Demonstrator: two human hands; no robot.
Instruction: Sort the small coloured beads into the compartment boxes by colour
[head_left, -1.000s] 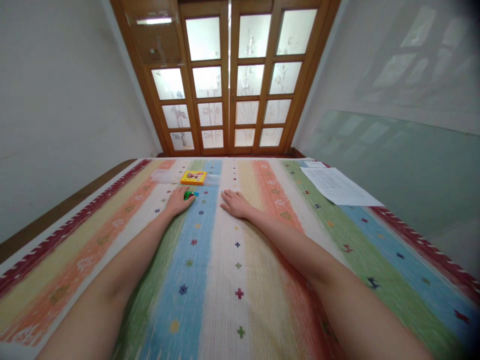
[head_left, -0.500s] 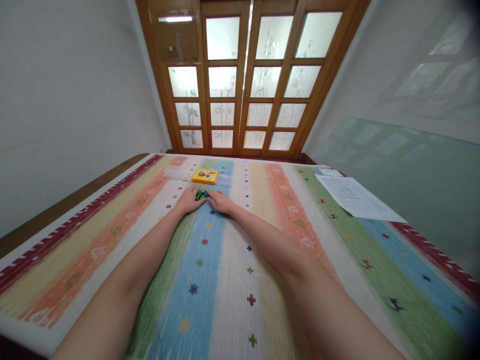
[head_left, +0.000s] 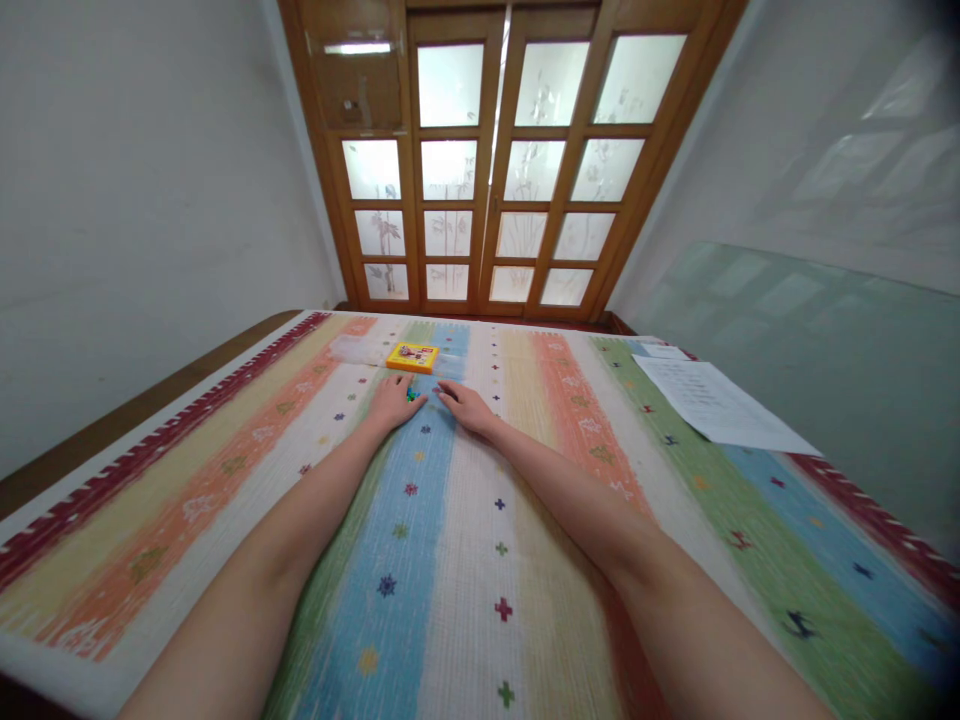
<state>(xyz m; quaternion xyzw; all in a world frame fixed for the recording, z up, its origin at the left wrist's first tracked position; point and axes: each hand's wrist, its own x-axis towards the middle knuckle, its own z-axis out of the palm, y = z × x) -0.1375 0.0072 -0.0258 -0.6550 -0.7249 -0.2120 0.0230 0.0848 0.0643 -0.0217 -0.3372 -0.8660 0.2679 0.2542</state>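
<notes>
Plastic (head_left: 358, 350), pale and see-through, lies on the striped tablecloth (head_left: 435, 560), showing to both sides of the yellow box (head_left: 412, 357), as it did half a second ago. Left hand (head_left: 391, 402) rests low near the box's front, fingers bent and thumb stretched rightward. Beside that thumb, on the blue stripe, sits a small blue-green thing (head_left: 412, 395); less of it shows now, where a broader green and dark patch was visible before. Right hand (head_left: 470, 407), whose fingertips met that thing half a second ago, is now drawn back to the right, fingers half curled, a narrow gap between the hands.

The left fingers hide most of the blue-green thing, so I cannot tell whether they grip it or merely cover it, nor its shape. The picture on the box is too small to make out. Whether the right fingers pinch anything is unclear. Both arms are cut off by the lower edge. At far right, the printing on the white paper (head_left: 720, 400) is unreadable.
</notes>
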